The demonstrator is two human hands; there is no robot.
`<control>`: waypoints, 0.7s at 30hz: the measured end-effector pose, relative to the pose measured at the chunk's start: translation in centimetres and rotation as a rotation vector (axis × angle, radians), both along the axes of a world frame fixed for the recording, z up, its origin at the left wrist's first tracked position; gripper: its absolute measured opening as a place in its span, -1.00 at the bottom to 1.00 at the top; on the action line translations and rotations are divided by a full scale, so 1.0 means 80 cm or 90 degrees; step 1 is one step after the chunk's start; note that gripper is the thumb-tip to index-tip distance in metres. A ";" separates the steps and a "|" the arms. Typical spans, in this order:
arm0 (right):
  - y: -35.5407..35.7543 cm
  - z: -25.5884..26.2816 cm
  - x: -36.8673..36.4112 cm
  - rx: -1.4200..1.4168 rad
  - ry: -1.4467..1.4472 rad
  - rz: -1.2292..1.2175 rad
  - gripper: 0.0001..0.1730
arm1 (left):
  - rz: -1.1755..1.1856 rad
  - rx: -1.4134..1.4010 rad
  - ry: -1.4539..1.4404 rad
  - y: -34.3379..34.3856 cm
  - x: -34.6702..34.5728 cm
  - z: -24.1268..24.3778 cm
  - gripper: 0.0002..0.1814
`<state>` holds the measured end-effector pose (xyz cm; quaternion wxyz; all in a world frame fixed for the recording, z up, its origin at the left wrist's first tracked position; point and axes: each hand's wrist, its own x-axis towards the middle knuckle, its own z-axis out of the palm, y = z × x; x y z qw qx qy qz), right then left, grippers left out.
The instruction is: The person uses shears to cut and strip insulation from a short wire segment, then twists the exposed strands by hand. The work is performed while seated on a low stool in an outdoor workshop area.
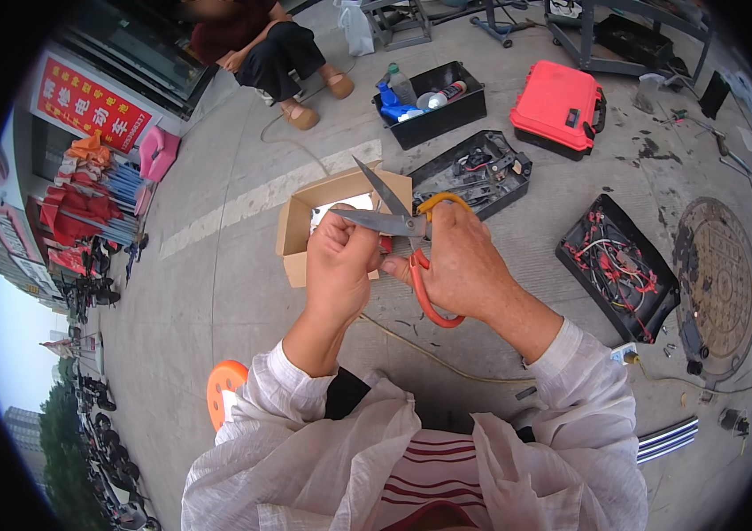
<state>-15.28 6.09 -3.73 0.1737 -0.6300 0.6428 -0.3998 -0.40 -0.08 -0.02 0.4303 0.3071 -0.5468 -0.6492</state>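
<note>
My right hand (pixel 465 265) grips a pair of scissors (pixel 386 219) with one orange-yellow handle loop and one red loop. The blades are spread apart and point left. Just below the lower blade, my left hand (pixel 342 262) is closed in a pinch, its fingertips right by the metal. A small thin piece seems to be between those fingertips, mostly hidden, so its kind is unclear. Beneath both hands an open cardboard box (pixel 296 222) stands on the ground, with something white inside. A bit of red shows between the hands, partly covered.
Beyond the box lie a black tray of parts (pixel 425 174), a black bin with bottles (pixel 442 123) and a red hard case (pixel 555 106). To the right are a black tray of wires (pixel 615 265) and a manhole cover (pixel 718 285). A seated person (pixel 276 56) is ahead; an orange stool (pixel 224 385) stands left.
</note>
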 end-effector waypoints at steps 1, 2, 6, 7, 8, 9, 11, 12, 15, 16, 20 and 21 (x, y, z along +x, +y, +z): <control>0.000 -0.002 -0.001 -0.013 -0.001 -0.007 -0.08 | -0.002 -0.003 0.002 0.000 0.000 -0.001 -0.96; -0.001 -0.002 -0.002 -0.011 -0.011 -0.007 -0.08 | -0.002 0.002 0.000 0.000 0.000 0.000 -0.95; -0.010 -0.005 -0.006 -0.012 -0.004 -0.021 -0.12 | -0.022 0.030 0.011 -0.006 0.003 0.001 -0.93; -0.012 -0.006 -0.007 -0.015 0.010 -0.028 -0.13 | -0.032 0.038 0.018 -0.007 0.003 0.002 -0.93; -0.021 -0.005 -0.020 0.055 -0.092 -0.061 -0.14 | -0.031 0.049 0.022 0.000 0.004 0.005 -0.91; -0.035 -0.009 -0.047 0.127 -0.193 -0.099 -0.16 | -0.035 0.062 0.026 0.013 -0.002 0.012 -0.89; -0.034 -0.017 -0.076 0.134 -0.221 -0.185 -0.24 | -0.037 0.082 0.034 0.014 0.002 0.018 -0.88; -0.030 -0.019 -0.069 0.026 -0.199 -0.184 -0.27 | -0.032 0.095 0.042 0.009 0.004 0.014 -0.88; -0.020 -0.011 -0.040 -0.124 -0.205 -0.144 -0.41 | -0.034 0.105 0.050 0.005 0.004 0.012 -0.88; -0.022 -0.004 -0.031 -0.146 -0.220 -0.130 -0.46 | -0.042 0.102 0.049 0.003 0.001 0.011 -0.87; -0.021 0.004 -0.011 -0.043 -0.635 0.071 -0.75 | -0.050 0.090 0.043 0.002 -0.006 0.005 -0.88; -0.020 0.003 -0.008 -0.044 -0.672 0.094 -0.75 | -0.055 0.076 0.034 0.001 -0.004 0.002 -0.89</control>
